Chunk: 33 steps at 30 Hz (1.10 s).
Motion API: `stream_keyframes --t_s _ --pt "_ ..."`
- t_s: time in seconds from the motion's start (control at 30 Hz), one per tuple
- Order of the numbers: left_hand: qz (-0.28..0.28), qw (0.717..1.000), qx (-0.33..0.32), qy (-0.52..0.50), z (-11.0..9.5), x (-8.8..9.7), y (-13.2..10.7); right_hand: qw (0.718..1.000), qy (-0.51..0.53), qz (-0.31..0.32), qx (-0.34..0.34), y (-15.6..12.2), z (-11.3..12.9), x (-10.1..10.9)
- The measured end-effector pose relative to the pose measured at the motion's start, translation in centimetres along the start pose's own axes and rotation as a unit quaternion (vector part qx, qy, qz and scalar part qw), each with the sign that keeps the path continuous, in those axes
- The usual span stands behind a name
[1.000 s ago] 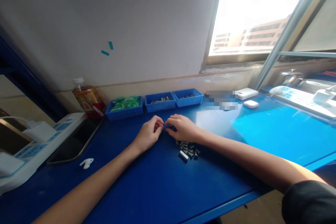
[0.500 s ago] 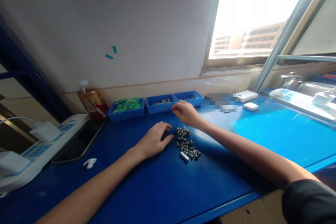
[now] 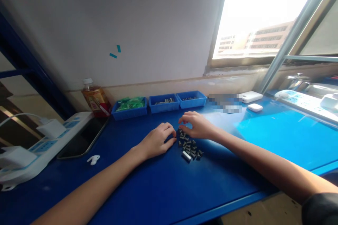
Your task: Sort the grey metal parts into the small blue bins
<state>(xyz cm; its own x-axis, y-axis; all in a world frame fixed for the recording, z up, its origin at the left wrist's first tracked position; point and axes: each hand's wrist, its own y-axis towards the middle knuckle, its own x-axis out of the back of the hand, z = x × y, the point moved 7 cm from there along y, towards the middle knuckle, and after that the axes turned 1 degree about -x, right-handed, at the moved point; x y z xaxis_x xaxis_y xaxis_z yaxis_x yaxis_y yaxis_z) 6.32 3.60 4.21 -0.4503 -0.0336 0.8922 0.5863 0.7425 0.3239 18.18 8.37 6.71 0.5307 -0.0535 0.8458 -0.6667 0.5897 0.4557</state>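
A loose pile of dark countersunk screws (image 3: 188, 143) lies on the blue tabletop (image 3: 148, 186). A silver hex standoff (image 3: 186, 156) rests at the pile's near edge. My left hand (image 3: 160, 140) is on the table just left of the screws, its fingers loosely curled and the thumb close to the index finger; nothing shows between them. Over the pile's far end is my right hand (image 3: 196, 124), thumb and fingers apart, partly covering some screws. I see nothing in its grasp.
Along the wall stand a blue bin with green packets (image 3: 129, 113) and two blue bins (image 3: 164, 107) (image 3: 192, 103) of small metal parts. A bottle (image 3: 95, 100), phone (image 3: 83, 139), power strip (image 3: 76, 121) and earbud (image 3: 93, 160) are at left. White cases (image 3: 255, 107) (image 3: 250, 96) lie at right.
My right hand has come back from near the bins, down and towards me, to the far end of the screw pile. The left hand's thumb and index finger have drawn closer together.
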Motion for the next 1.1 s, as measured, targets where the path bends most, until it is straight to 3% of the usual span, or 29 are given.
stream_keyframes --t_s 0.07,0.17,0.4,0.6,0.7,0.8,0.87,0.93,1.1 --pt "-0.001 1.0 0.001 0.002 0.1 -0.1 0.0 0.997 -0.035 0.063 0.017 -0.4 1.7 -0.9" --pt "-0.001 1.0 0.002 0.007 0.2 -0.2 0.1 0.993 -0.04 0.107 0.01 -0.2 2.2 -1.8" --pt "-0.02 1.0 0.02 -0.009 0.8 -0.1 0.2 0.996 0.015 0.092 -0.007 -0.3 1.3 -2.5" --pt "-0.023 0.999 0.046 -0.003 1.3 0.0 0.1 0.997 0.063 -0.004 0.034 1.1 1.7 -0.3" --pt "-0.034 0.998 0.044 -0.019 1.3 0.0 0.1 0.996 0.035 -0.081 0.0 3.2 -1.3 1.8" --pt "-0.034 0.998 0.046 -0.011 1.3 -0.2 0.1 0.978 -0.038 -0.185 -0.09 4.7 -5.6 4.0" --pt "-0.03 0.998 0.049 0.009 1.4 -0.4 0.1 0.965 -0.083 -0.215 -0.125 4.8 -7.2 4.3" --pt "-0.028 0.998 0.043 0.026 1.4 -0.6 0.1 0.972 -0.099 -0.178 -0.116 4.4 -7.0 3.1" --pt "-0.017 0.998 0.034 0.056 1.4 -0.7 0.1 0.998 -0.017 0.029 -0.053 2.5 -3.5 -2.6"
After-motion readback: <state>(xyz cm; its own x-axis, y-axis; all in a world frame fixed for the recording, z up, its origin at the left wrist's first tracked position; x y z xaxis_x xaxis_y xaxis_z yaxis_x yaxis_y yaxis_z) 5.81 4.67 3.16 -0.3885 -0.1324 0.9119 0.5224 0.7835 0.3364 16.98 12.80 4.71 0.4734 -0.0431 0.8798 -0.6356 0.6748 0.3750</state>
